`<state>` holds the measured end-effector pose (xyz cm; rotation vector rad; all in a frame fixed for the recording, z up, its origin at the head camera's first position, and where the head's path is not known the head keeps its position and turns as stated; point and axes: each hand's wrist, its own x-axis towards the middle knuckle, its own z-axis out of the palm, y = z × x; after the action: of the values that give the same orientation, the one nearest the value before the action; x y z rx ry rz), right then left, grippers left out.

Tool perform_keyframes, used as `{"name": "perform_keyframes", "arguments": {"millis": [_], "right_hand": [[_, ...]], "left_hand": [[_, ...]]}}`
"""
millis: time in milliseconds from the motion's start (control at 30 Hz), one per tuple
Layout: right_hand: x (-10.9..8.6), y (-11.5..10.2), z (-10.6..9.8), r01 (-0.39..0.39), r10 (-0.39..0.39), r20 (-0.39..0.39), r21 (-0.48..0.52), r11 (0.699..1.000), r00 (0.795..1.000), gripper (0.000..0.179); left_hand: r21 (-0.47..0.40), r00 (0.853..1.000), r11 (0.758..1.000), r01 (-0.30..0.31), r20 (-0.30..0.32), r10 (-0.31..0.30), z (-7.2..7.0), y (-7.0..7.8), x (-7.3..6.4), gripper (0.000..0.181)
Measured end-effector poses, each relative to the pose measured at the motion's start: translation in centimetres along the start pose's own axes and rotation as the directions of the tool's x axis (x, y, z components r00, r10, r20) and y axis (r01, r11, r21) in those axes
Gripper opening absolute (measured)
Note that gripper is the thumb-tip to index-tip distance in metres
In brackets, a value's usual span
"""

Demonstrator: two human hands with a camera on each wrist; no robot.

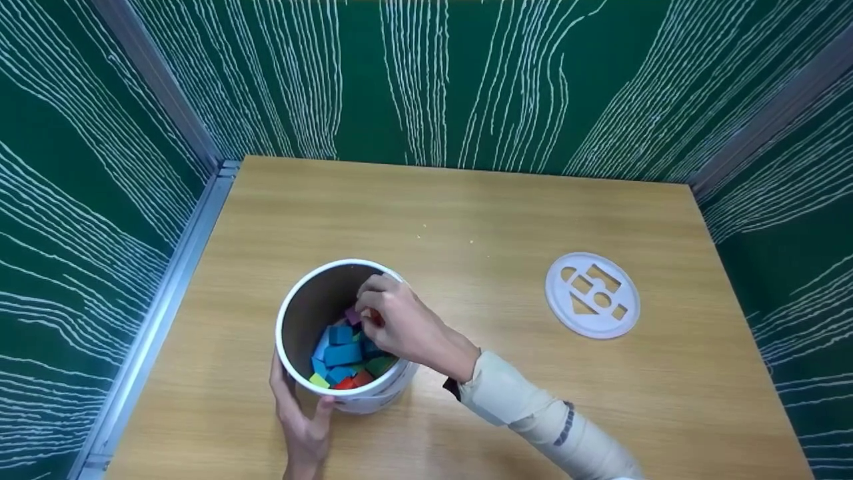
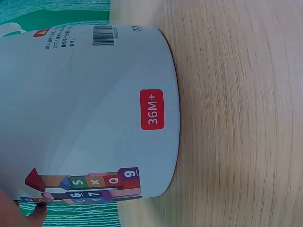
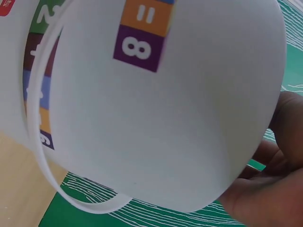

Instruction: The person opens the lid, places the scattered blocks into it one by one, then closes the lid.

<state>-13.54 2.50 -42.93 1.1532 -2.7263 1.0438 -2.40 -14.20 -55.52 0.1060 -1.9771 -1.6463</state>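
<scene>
A white bucket [image 1: 380,401] with a thick rim stands on the table, holding several blocks, among them a blue block [image 1: 343,355], a red block [image 1: 363,379] and a purple block [image 1: 352,315]. My left hand [image 1: 306,427] grips its near left side, thumb by the rim and fingers around the outer wall. Over the opening, at the right of the rim, my right hand [image 1: 403,320] reaches in with bent fingers. A bit of orange-red shows beside those fingers; I cannot tell whether they hold it. In the right wrist view, the bucket wall partly hides the fingers.
To the right lies a flat white lid [image 1: 593,328] with cut-out shapes. The bucket's white handle [image 3: 40,137] hangs against its side. Small crumbs [image 1: 471,241] dot the wooden table [image 1: 493,287]. Green walls [image 1: 360,80] with white lines enclose the table.
</scene>
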Motion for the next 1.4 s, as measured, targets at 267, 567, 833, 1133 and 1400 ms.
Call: {"name": "perform_keyframes", "arguments": {"millis": [267, 567, 833, 1133, 1400], "right_hand": [[-0.6, 0.4, -0.4, 0.057, -0.056, -0.016, 0.008, 0.998, 0.998, 0.015], [-2.1, 0.8, -1.1, 0.061, -0.057, -0.157, 0.016, 0.998, 0.986, 0.009], [-3.7, 1.3, -1.6, 0.016, -0.009, -0.298, 0.020, 1.000, 0.955, 0.010], [-5.9, 3.1, -1.8, -0.094, 0.094, -0.425, 0.022, 0.995, 0.901, 0.009], [-7.5, 4.9, -1.6, -0.175, 0.182, -0.487, 0.061, 0.983, 0.854, 0.018]], "left_hand": [[0.019, 1.000, 0.999, 0.028, -0.002, -0.028, 0.1, 0.1, -0.1, 0.085], [-0.016, 1.000, 1.000, -0.019, -0.003, 0.019, -0.1, 0.0, -0.2, 0.085], [-0.002, 1.000, 1.000, 0.004, -0.011, -0.004, 0.0, -0.3, -0.3, 0.085], [-0.002, 1.000, 1.000, 0.017, -0.017, -0.017, 0.1, -0.3, -0.3, 0.086], [-0.027, 0.999, 0.999, -0.032, -0.013, 0.031, 0.2, -0.3, -0.3, 0.085]]}}
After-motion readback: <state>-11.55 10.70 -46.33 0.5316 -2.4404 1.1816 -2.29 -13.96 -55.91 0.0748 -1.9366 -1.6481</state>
